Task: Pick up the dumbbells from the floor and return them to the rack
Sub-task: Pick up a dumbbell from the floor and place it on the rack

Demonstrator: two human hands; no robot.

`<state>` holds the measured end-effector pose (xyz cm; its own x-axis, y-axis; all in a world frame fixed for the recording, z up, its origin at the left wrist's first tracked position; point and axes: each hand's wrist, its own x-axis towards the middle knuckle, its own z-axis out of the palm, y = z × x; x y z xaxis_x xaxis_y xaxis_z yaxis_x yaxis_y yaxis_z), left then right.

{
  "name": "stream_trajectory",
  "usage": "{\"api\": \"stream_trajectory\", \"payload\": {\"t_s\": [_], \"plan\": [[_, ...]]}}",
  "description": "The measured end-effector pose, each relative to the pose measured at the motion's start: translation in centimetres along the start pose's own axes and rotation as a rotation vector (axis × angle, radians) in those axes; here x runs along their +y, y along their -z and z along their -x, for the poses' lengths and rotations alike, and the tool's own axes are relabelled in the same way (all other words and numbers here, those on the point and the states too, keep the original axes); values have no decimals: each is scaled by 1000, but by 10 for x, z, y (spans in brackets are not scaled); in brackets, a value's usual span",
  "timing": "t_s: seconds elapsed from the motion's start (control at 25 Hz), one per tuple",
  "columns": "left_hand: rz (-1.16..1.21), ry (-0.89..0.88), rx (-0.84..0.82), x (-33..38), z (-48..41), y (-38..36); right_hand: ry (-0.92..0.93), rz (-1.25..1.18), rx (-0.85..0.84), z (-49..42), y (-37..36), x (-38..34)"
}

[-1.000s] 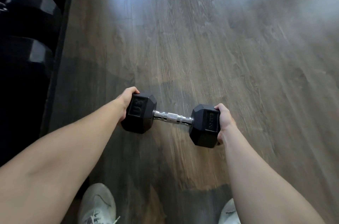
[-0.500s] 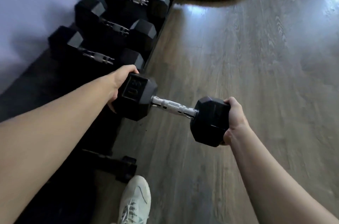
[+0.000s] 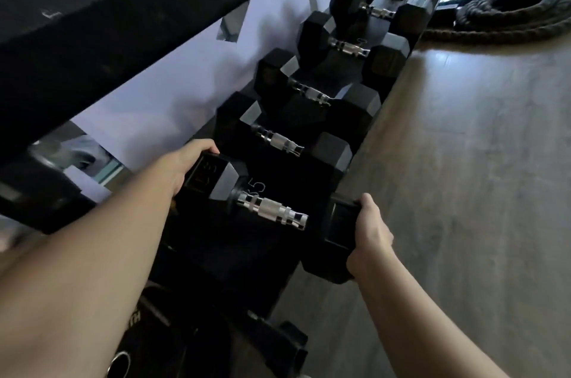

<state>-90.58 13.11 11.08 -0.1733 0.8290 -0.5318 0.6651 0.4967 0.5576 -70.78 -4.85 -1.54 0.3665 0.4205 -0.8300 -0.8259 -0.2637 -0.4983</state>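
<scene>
Dumbbell now over rack, axis crosswise

You have a black hex dumbbell with a knurled chrome handle lying across the near end of the black rack, tilted down toward its right head; whether it rests fully on the rack is hard to tell. Five more black hex dumbbells sit in a row on the rack beyond it.

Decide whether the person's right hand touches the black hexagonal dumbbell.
Touching. The head view shows the right hand wrapped over the near head of the black hexagonal dumbbell.
</scene>
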Motion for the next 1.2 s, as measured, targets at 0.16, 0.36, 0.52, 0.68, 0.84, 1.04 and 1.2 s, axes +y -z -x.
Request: {"api": "stream_trajectory", "payload": {"t_s": [0.16, 0.36, 0.52, 0.68, 0.84, 1.04, 1.2], "plan": [[21, 71, 20, -10, -38, -1, 14, 66, -11, -18, -26, -7], [35, 108, -29, -24, -61, 6, 102, 252, -136, -24, -25, 0], [45, 105, -33, -26, -64, 9, 396, 225, -341, -38, 0, 19], [10, 98, -42, -24, -63, 9, 637, -28, -388, -43, 3, 31], [47, 99, 0, -20, -65, 25, 628, -78, -296, -37, -26, 29], [61, -62, 158, -11, -91, 46, 670, -60, -246, -17, -59, 101], [63, -91, 210, -5, -94, 44, 772, 89, -228, -29, -56, 110]]}}
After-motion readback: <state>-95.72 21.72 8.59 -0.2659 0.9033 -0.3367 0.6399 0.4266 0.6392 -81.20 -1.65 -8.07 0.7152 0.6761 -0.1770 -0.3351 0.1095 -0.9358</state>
